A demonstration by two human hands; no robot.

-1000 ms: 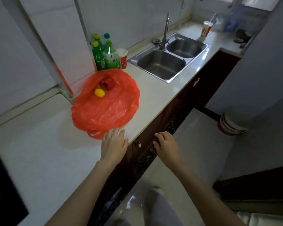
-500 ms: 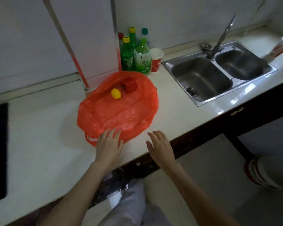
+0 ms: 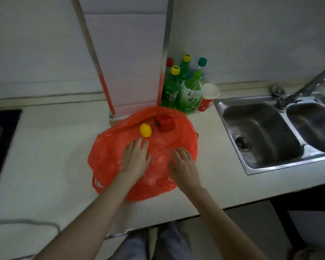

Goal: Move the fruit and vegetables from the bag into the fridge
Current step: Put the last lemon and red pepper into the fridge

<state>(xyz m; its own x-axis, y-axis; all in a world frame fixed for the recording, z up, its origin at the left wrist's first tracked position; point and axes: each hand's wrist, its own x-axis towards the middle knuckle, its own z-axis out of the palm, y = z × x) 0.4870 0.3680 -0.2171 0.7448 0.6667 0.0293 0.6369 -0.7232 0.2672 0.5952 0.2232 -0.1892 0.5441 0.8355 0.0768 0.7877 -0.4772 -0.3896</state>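
- Now the left hand (image 3: 136,160) lies flat on the orange bag (image 3: 109,156), fingers (image 3: 137,145) straight and slightly apart, holding nothing; the fingertips are just short of the lemon (image 3: 145,130).
- Right hand (image 3: 183,165) also rests palm-down on the bag, fingers spread and relaxed, gripping nothing.
- A red pepper (image 3: 164,123) sits just beside the lemon, to its right; both lie in the bag's open mouth at the far side.
- The bag is spread out on the pale worktop (image 3: 45,156), against a white pillar (image 3: 128,72).
- Behind the bag stand green bottles (image 3: 190,96) and a red-and-white paper cup (image 3: 207,99).
- A steel double sink (image 3: 266,136) with a tap (image 3: 311,85) is to the right.
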